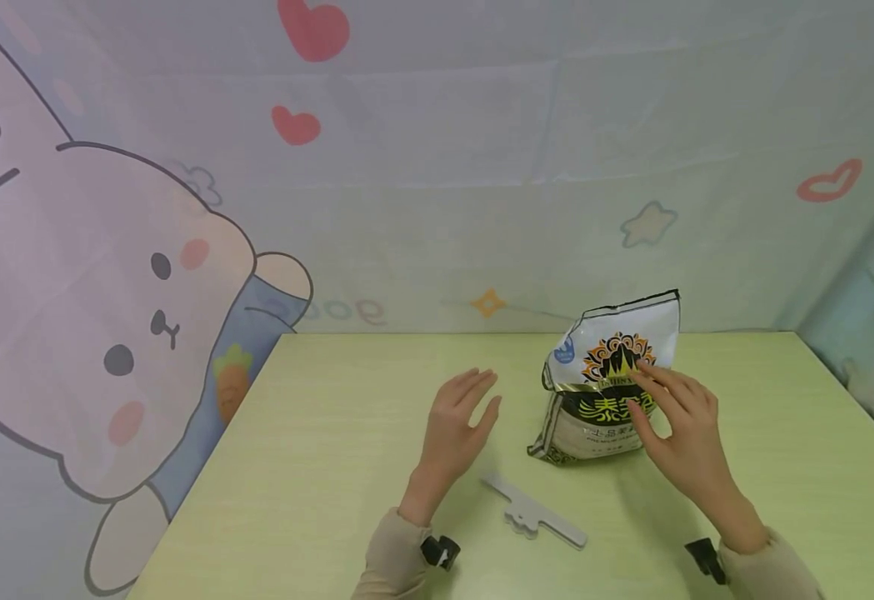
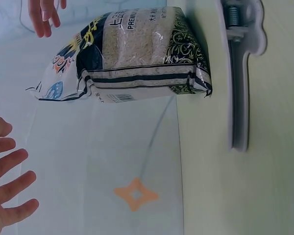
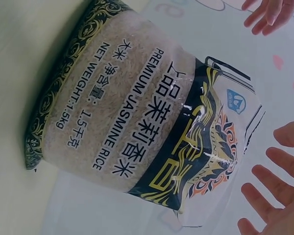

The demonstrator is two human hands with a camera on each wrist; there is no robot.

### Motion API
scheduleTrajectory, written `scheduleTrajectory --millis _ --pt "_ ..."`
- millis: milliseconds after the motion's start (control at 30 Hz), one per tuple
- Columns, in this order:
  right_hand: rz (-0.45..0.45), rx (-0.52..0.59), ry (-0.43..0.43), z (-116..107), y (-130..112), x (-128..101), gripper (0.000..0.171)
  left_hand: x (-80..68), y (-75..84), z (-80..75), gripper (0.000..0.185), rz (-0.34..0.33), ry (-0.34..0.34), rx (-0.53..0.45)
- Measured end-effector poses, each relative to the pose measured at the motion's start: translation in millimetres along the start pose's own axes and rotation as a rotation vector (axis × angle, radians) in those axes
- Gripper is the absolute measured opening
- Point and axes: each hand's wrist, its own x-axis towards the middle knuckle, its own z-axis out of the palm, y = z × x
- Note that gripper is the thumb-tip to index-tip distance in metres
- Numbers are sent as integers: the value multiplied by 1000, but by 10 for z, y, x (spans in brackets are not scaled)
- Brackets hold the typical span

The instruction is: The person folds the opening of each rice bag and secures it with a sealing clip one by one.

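Both hands are spread and hold nothing: right hand [image 1: 680,425] just before the upright rice bag [image 1: 609,379], left hand [image 1: 457,421] farther left.

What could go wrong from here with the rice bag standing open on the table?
The jasmine rice bag stands upright with its top open and neither the left hand nor the right hand gripping it; a nudge might tip it and spill rice. The grey sealing clip lies near the table front edge between the forearms, where a sleeve could knock it off.
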Motion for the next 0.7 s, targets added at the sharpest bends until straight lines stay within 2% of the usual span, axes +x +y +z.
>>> scheduleTrajectory --millis 300,700 --pt "-7 50 47 53 -21 84 38 79 -2 42 27 12 -25 29" --pt "-39 68 34 109 -38 257 27 155 13 151 36 -53 -108 60"
